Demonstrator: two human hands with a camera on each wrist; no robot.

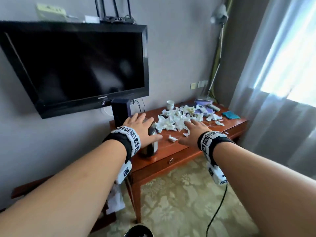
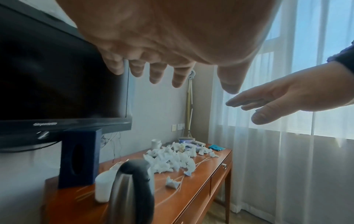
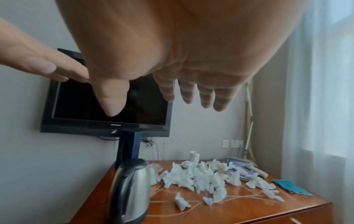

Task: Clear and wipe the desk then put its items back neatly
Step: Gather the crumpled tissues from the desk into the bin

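Desk (image 1: 196,144) — kettle (image 3: 132,189), cup (image 1: 170,104), paper scraps (image 3: 201,177)

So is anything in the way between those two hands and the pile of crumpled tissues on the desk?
For the right hand, nothing visible: open air down to the crumpled tissues. The left hand hovers over the steel kettle, which stands at the pile's left edge, so reaching straight down it would probably meet the kettle first.
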